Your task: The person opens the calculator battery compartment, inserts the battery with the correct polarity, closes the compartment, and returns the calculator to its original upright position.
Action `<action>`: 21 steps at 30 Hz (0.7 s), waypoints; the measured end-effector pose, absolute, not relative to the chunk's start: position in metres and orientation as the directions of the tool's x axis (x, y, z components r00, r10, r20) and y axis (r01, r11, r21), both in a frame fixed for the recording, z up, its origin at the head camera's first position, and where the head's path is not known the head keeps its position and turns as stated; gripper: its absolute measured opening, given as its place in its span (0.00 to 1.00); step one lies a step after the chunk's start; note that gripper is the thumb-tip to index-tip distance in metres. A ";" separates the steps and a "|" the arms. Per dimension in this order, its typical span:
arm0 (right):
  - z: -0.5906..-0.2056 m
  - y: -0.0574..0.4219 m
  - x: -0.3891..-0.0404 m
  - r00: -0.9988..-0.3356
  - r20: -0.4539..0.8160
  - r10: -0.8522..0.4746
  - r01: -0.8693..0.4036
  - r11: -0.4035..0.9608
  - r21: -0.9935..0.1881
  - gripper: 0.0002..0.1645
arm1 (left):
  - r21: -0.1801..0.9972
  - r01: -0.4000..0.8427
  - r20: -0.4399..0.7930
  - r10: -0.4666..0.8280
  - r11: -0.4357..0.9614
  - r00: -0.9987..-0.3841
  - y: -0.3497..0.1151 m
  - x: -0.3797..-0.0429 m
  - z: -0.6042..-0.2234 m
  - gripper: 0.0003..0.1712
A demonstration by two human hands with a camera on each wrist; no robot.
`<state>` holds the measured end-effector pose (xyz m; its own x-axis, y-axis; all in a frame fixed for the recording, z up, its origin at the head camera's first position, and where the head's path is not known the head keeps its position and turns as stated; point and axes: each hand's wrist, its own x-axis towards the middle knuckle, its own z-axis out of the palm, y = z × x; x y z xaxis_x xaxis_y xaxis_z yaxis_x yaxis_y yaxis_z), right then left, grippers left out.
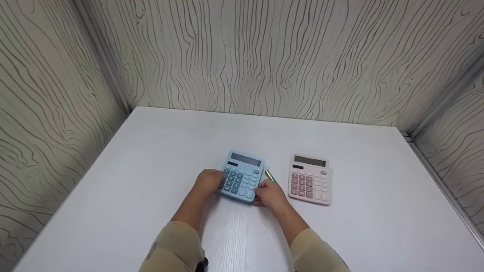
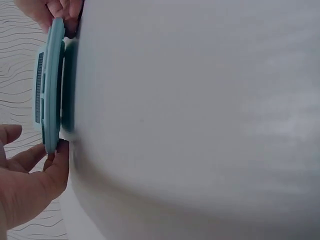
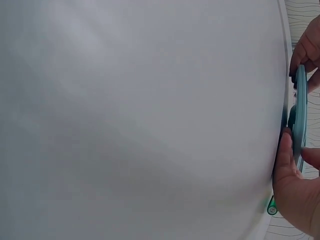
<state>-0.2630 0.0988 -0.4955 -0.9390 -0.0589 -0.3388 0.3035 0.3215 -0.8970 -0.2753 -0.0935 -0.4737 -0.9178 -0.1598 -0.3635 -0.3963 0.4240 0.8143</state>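
A light blue calculator (image 1: 244, 175), keys and display facing up, is held between both hands near the middle of the table. The left hand (image 1: 208, 182) grips its left edge, thumb on top beside the dark keys. At the lower right corner the right hand (image 1: 271, 194) pinches it, thumb above and fingers underneath. Both wrist views show the near edge of the calculator (image 2: 52, 95) raised, with a gap under it. Just past the right hand lies a green and gold battery (image 1: 269, 175), partly covered by that hand; its round end (image 3: 272, 207) shows in the right wrist view.
A pink calculator (image 1: 310, 179) lies face up on the white table (image 1: 151, 151), right of the right hand. Panels with a wood-grain line pattern (image 1: 249, 56) stand along the back and both sides of the table.
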 end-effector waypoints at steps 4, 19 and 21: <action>-0.494 0.102 -0.263 -0.945 -0.324 -0.056 0.289 0.329 -0.899 0.07 | 0.817 -0.385 -0.357 -0.148 0.429 -0.922 -0.089 -0.272 -0.466 0.25; -0.472 0.123 -0.264 -0.966 -0.257 -0.010 0.241 0.316 -0.918 0.07 | 0.834 -0.304 -0.280 -0.121 0.461 -0.952 -0.069 -0.266 -0.442 0.29; -0.471 0.125 -0.264 -0.966 -0.259 -0.018 0.242 0.293 -0.925 0.08 | 0.836 -0.301 -0.276 -0.122 0.459 -0.953 -0.068 -0.265 -0.441 0.29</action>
